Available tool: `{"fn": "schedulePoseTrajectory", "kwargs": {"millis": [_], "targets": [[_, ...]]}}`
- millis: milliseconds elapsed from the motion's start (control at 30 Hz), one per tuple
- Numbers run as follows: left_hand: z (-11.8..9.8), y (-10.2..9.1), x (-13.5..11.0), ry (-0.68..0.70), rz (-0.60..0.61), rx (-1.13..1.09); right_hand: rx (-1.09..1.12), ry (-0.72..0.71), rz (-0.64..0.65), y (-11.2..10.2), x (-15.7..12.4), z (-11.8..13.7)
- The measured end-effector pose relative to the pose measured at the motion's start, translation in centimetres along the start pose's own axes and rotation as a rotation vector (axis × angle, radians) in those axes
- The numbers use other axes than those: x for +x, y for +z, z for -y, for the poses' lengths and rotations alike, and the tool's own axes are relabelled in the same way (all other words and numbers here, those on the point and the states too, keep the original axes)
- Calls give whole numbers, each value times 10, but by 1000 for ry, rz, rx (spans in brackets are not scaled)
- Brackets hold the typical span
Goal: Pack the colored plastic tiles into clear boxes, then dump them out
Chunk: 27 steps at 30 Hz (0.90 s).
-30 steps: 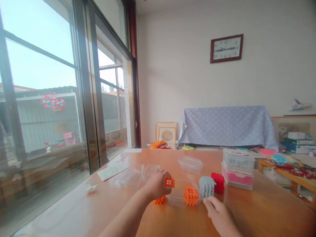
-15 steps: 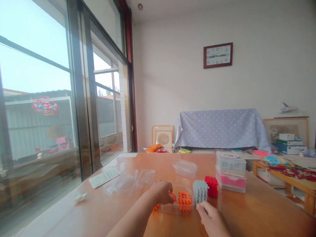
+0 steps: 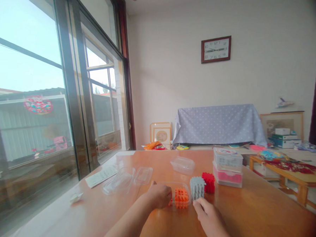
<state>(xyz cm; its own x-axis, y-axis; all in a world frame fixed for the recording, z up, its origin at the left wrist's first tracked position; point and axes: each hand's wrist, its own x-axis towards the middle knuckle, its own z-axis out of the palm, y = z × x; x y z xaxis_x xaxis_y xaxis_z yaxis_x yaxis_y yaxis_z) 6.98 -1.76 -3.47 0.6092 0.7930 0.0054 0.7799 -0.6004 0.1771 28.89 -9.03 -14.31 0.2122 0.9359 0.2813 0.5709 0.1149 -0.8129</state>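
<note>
Fingers (image 3: 168, 193) curled on left hand (image 3: 159, 195), apparently touching orange piece (image 3: 170, 202)

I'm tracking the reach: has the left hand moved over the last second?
Yes. Judged against the stacked plastic boxes, the left hand has moved rightward and lower in view, closer to the orange block.

A brown-framed clock (image 3: 216, 49) hangs on the pale wall (image 3: 163, 69) above a dotted blue-grey cloth (image 3: 218, 124).
</note>
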Motion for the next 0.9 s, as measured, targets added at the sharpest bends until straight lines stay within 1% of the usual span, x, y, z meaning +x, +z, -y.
{"fn": "schedulePoseTrajectory", "kwargs": {"millis": [133, 267, 367, 433, 500, 567, 633, 800, 900], "targets": [[-3, -2, -9, -35, -27, 55, -7, -10, -18, 3, 2, -4], [-12, -3, -25, -88, -124, 51, 12, -19, -42, 1, 2, -1], [-23, 6, -40, -94, -233, 1, 19, -24, -51, -1, 1, 1], [-29, 17, -46, -86, -322, -51, 9, -18, -60, -3, 0, 2], [-34, 29, -48, -94, -384, -86, -7, -8, -65, -4, -1, 2], [-37, 37, -47, -113, -407, -106, -14, -2, -70, -5, -2, 2], [-39, 42, -45, -124, -405, -136, -8, 1, -75, -8, -3, 3], [-47, 43, -50, -123, -391, -203, 50, 3, -36, -16, -5, 2], [-44, 40, -59, -110, -445, -219, 56, 64, -34, -16, -1, -4]]}}
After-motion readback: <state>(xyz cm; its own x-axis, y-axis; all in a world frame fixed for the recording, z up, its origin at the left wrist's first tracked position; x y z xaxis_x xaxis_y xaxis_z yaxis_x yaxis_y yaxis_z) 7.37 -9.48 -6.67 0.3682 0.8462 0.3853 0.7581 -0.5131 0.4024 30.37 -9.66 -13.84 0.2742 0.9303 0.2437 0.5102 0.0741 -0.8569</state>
